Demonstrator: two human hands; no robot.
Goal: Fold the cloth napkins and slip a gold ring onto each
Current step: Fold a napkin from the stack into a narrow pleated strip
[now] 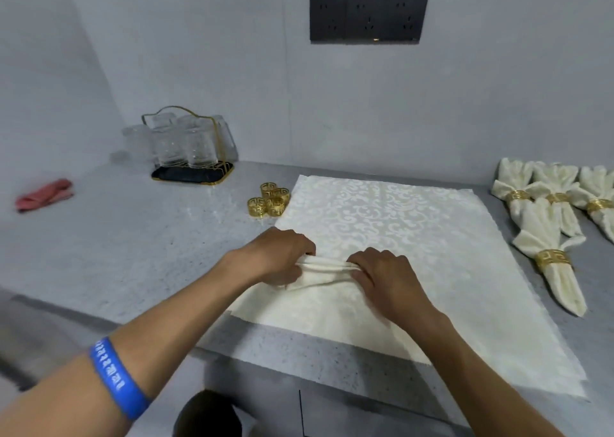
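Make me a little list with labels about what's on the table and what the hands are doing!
surface: grey speckled counter
cloth being folded: white patterned napkin, spread flat, with a bunched pleat near its middle
left hand: pinches the pleat's left end
right hand: pinches the pleat's right end
loose gold rings: four, clustered beside the napkin's far left corner
finished napkins: four, each with a ring on, at the right
glasses in a gold rack: back left
pink cloth: far left

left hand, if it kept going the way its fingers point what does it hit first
The left hand points right along the pinched fold of the napkin, so it would most likely meet the right hand, which grips the same fold, though depth is unclear.
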